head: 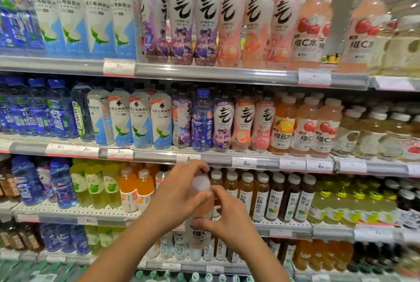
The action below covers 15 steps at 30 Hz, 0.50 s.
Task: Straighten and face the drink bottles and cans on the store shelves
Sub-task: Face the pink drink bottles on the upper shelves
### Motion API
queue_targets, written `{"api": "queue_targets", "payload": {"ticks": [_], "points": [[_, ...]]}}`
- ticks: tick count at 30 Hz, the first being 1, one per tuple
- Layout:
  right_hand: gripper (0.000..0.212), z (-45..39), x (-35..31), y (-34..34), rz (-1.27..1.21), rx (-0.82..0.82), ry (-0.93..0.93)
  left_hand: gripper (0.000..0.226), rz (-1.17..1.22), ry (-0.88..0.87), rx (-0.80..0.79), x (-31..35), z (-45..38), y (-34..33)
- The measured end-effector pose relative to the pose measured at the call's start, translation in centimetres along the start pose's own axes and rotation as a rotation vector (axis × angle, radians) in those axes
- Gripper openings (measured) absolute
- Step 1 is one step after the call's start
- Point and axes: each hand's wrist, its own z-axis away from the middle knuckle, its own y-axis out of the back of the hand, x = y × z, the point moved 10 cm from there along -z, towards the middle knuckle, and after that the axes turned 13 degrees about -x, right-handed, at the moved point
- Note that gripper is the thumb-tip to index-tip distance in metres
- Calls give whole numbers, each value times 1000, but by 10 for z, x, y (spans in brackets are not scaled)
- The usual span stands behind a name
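Observation:
I hold a pale peach drink bottle [201,213] with a white cap upright in front of the third shelf. My left hand [179,190] wraps its neck and upper body from the left. My right hand [223,213] grips its lower body from the right, thumb across the label. Behind it stands a row of brown tea bottles [261,197] with white caps. On the second shelf, a blue water bottle [202,120] stands among the purple and pink soda bottles [223,120].
The top shelf [204,72] carries white, purple, pink and peach bottles in rows. Orange bottles [136,188] and green bottles [95,186] stand left of my hands. Lower shelves [288,231] hold more bottles. Price tags [119,68] line the shelf edges.

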Motion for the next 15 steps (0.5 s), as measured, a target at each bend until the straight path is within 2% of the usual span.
{"api": "queue_targets", "payload": {"ticks": [10,15], "points": [[39,52,13,73,50,205,10,52,42,-109,-18,81,-32,-16],[38,78,20,112,82,274,-1,51,-28,-190,-58,123,-53,-26]]}}
